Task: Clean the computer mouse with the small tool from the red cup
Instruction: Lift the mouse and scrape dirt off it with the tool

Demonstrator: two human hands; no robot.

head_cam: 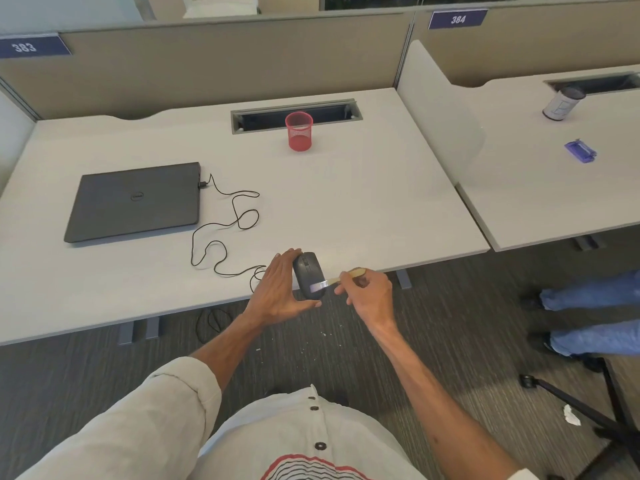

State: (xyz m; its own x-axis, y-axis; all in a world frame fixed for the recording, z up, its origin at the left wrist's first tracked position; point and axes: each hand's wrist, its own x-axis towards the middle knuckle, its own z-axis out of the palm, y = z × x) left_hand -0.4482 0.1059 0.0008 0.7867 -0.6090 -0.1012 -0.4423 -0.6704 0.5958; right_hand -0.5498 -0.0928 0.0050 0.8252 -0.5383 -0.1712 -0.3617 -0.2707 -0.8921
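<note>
- Brushing step: right hand pinches brush, bristles on mouse at desk's front edge.
- Left hand grips mouse.
- Next probably needs light strokes forward.

mouse flank behind left hand; tool handle partly inside right hand, tip blurred

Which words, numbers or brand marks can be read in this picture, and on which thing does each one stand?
"383": white digits on the left blue sign, on the partition.
"384": white digits on the right blue sign, on the same partition.
Round logo on the laptop lid: too small to read with certainty.
Printing on the can on the next desk: too blurred to read.
</note>
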